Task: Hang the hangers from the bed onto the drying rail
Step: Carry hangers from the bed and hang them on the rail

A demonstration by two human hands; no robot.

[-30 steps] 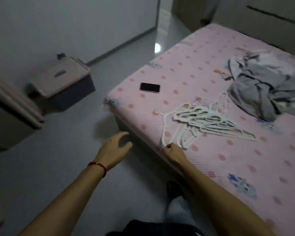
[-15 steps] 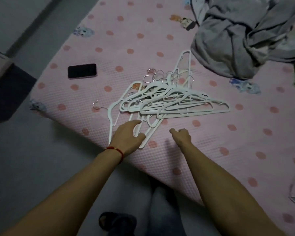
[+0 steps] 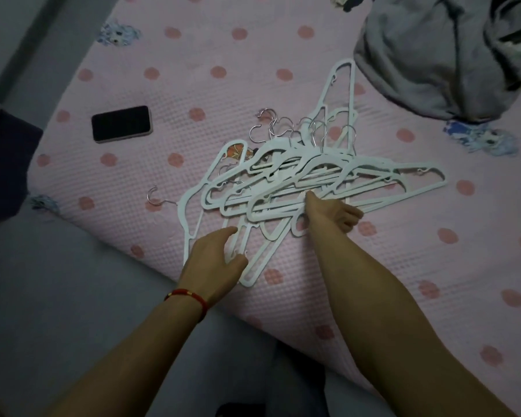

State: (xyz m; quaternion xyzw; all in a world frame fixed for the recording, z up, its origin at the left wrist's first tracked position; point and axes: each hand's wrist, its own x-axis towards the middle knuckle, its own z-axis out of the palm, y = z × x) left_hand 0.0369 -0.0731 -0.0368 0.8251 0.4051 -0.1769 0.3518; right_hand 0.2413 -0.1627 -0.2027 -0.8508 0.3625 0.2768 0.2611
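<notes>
because they lie in a loose, overlapping heap near the edge of the bed [image 3: 193,94], the hangers [image 3: 298,179] will likely snag on one another when lifted; they look like thin white plastic with small metal hooks, so light and stiff, a little slippery, and prone to tangle rather than break. the sensible place to take hold seems to be the cluster of hooks at the far side of the pile, or the bunched shoulders, so several come up together. the right hand [image 3: 331,215] rests on the near side of the heap, its thumb touching one hanger bar and its fingers curled underneath; whether it really grips anything i cannot tell. the left hand [image 3: 217,260] sits at the near left end of the pile, fingers relaxed and spread, touching the lowest hangers without closing on them. one hanger lies apart at the left. a dark phone [image 3: 121,123] lies further left, and grey clothes [image 3: 439,52] are heaped beyond.
</notes>
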